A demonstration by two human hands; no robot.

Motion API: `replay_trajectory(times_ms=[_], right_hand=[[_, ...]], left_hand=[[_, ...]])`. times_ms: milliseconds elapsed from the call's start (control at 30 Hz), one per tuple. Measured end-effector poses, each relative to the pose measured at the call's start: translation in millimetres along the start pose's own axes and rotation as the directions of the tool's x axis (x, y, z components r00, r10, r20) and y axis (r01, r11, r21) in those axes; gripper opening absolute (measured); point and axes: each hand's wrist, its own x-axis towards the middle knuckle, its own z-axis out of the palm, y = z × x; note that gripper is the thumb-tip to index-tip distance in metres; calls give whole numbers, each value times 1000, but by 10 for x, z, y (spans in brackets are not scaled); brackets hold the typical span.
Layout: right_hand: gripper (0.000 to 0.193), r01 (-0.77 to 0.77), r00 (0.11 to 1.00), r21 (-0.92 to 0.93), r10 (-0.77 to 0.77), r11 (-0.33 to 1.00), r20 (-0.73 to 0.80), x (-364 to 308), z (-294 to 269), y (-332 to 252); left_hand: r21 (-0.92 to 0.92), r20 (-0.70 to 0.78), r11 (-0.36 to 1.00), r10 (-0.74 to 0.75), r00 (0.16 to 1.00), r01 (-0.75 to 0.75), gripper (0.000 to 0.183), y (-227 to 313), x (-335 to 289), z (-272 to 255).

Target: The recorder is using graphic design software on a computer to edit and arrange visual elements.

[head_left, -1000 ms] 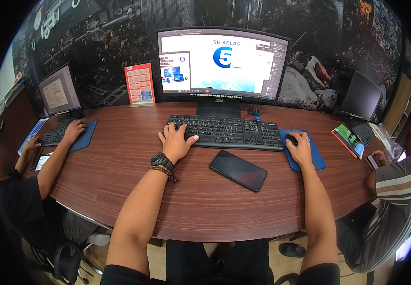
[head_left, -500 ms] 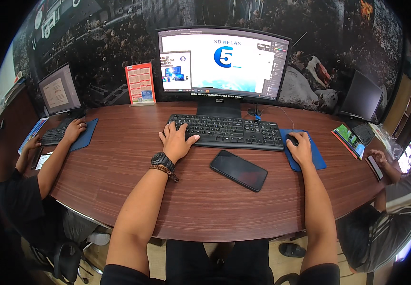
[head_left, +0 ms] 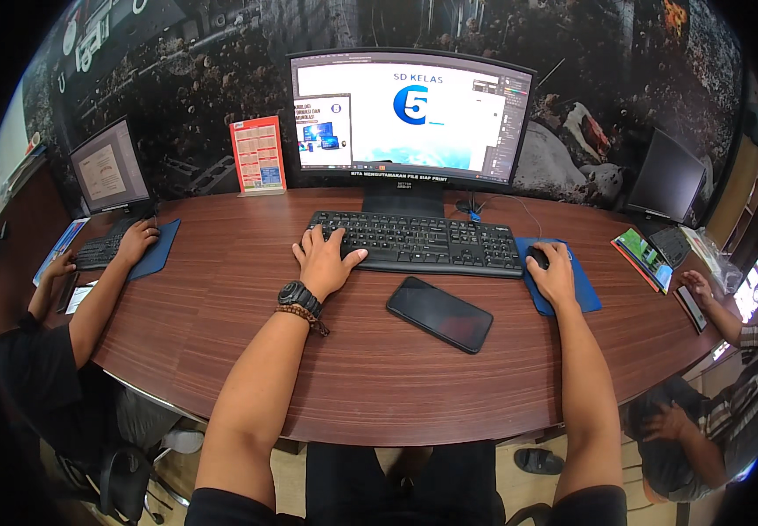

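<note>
My left hand (head_left: 325, 263) rests at the left end of a black keyboard (head_left: 432, 241), its fingers spread over the keys and the thumb reaching toward the front edge. A watch (head_left: 300, 298) and a beaded bracelet (head_left: 296, 313) circle that wrist. On a blue mouse pad (head_left: 582, 285), my right hand (head_left: 556, 273) is wrapped round a black computer mouse (head_left: 538, 257). Between my forearms a dark-screened phone (head_left: 440, 314) lies face up on the brown desk. Behind the keyboard a wide monitor (head_left: 458, 114) displays a design window with a blue graphic.
A red-edged desk calendar (head_left: 259, 156) stands left of the monitor. On the left, another person (head_left: 90, 324) works at a second monitor (head_left: 107, 167). At right sits a person (head_left: 747, 386) with a hand beside a phone (head_left: 691, 309), near a dark monitor (head_left: 666, 175) and booklets (head_left: 646, 259).
The person at right has shifted posture, and a second hand of theirs now shows over the lap. My hands, the keyboard and the mouse look unmoved.
</note>
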Motion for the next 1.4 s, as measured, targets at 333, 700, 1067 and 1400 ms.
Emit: replay_trajectory(times_ms=[333,700,1067,1400], right_hand=[[58,-85,996,-71,87,994,28,11,-30,-170],[33,36,999,44,-36,998,-10,21,45,-12],[33,42,998,28,-41,999,-46,10,46,-15],[33,39,998,8,-39,999,-47,10,32,-16]], left_hand=[[-14,13,1000,-18,1000,18,65,23,-4,-35],[73,136,993,-102,985,93,70,346,107,-56],[122,43,978,-178,983,171,91,210,68,-83],[55,56,966,-254,965,251,100,105,47,-169]])
